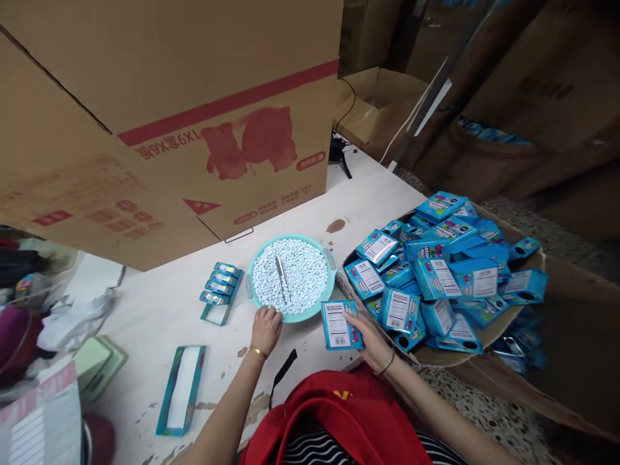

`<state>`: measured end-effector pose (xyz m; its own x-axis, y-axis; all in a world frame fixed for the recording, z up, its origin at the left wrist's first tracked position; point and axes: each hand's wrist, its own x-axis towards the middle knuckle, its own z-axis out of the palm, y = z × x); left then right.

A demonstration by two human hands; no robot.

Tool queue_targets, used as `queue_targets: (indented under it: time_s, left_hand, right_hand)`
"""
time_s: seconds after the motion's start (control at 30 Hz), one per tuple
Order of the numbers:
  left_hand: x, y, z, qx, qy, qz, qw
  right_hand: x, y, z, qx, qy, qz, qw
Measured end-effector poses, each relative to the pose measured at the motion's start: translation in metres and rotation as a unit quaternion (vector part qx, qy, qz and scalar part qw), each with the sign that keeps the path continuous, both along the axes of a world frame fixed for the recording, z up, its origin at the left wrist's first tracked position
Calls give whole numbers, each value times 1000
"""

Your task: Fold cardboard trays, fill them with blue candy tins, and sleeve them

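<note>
My right hand [371, 339] is closed around a flat blue packet [338, 325] with a white label facing up, just left of a carton [526, 323] heaped with similar blue packets [438, 278]. My left hand [266, 329] rests at the near rim of a round turquoise basin [312, 311], its fingers curled; whether they grip anything is hidden. Small pale blue pellets [264, 274] fill the basin, and a metal tool [279, 271] lies on them. Left of the basin, a blue display box [217, 315] holds several small tins [220, 284].
An open blue box [180, 391] with a white inside lies at the lower left of the white table [372, 187]. A big cardboard box [174, 187] stands behind the basin. Green scale-like item [99, 365] and white bags [72, 326] sit at the left edge.
</note>
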<state>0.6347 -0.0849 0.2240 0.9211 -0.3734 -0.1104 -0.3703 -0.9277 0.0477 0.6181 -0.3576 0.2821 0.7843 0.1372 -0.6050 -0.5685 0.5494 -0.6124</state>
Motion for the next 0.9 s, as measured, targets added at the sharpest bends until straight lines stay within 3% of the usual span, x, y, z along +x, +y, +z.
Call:
queue_targets:
  time_s: [0.1,0.23,0.33,0.4,0.5,0.67,0.77,0.9]
  left_hand:
    - [-14,3,3,3,9,10,1000]
    - [-57,14,9,-7,30,35,999]
    - [-89,24,20,-61,76,50,994]
    - [-96,27,28,-115,95,72,986]
    - [-74,20,36,-143,57,174,973]
    - [5,-7,23,-16,55,349,936]
    - [33,-19,10,-12,84,385,919]
    - [39,-27,2,-57,62,389,917]
  right_hand:
    - [9,-3,-3,-2,0,28,1000]
    - [14,0,-8,2,25,39,999]
    - [16,6,-16,1,42,54,998]
    - [17,10,-21,2,48,70,996]
    - [21,16,-26,0,43,91,995]
    - [32,15,-24,-18,11,116,993]
    - [36,10,-25,-29,-8,116,993]
    - [37,2,-31,-50,-21,106,993]
